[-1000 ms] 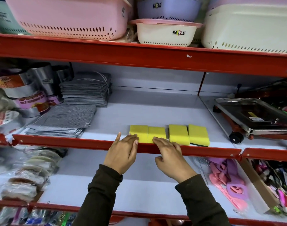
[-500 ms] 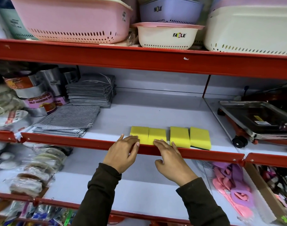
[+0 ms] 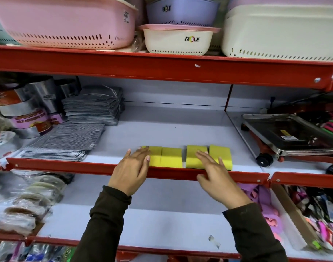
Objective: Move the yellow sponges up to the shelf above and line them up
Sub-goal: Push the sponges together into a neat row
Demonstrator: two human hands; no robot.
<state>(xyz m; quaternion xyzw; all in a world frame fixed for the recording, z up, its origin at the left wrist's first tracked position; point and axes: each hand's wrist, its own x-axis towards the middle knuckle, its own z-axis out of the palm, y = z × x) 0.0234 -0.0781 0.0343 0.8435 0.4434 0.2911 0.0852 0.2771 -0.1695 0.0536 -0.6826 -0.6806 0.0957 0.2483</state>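
Note:
Several yellow sponges (image 3: pixel 171 156) lie in a row along the front of the grey shelf (image 3: pixel 177 129), just behind its red lip (image 3: pixel 97 168). A gap splits the row into two pairs. My left hand (image 3: pixel 132 168) lies flat with fingers spread on the leftmost sponge (image 3: pixel 155 155). My right hand (image 3: pixel 213 172) rests with fingers apart on the third sponge (image 3: pixel 193 156), beside the rightmost sponge (image 3: pixel 219 153). Neither hand grips anything.
Stacked grey cloths (image 3: pixel 93 108) and a flat pile of cloths (image 3: pixel 67 142) sit to the left, with tape rolls (image 3: pixel 29 118) further left. A steel tray on wheels (image 3: pixel 290 135) stands at the right. Plastic baskets (image 3: pixel 178 40) fill the shelf overhead.
Both hands moved up from the red lip onto the sponges. My right hand shifted right from the second sponge to the third, and my left hand now covers the leftmost one.

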